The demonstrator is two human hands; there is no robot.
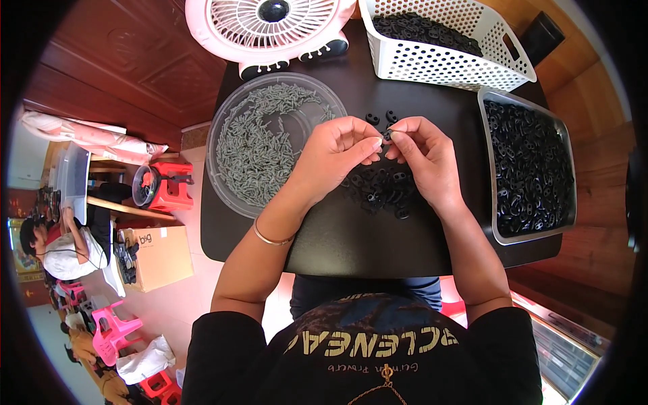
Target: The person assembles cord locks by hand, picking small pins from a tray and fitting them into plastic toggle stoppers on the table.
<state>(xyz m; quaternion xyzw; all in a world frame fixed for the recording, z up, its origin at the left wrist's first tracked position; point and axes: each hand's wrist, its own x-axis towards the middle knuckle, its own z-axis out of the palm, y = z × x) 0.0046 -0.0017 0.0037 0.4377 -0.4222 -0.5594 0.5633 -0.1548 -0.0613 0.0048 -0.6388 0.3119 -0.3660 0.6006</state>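
My left hand (341,154) and my right hand (426,156) meet over the middle of the dark table (364,250), fingertips almost touching. Both are closed in a pinch of thumb and fingers. A bit of something small and dark shows between the fingertips; its kind is too small to tell. Under and beyond my hands lies a loose pile of small black plastic pieces (379,190), some with two round holes. Left of my left hand, a round clear tub (213,145) holds many small grey-green screw-like pieces (251,162); my left wrist passes over its right edge.
A metal tray (494,196) of black pieces stands at the right. At the back are a white perforated basket (439,66) with more black pieces and a pink fan (273,50). Farther left, a person (74,250) sits near a cardboard box (165,256) and red stools (172,192).
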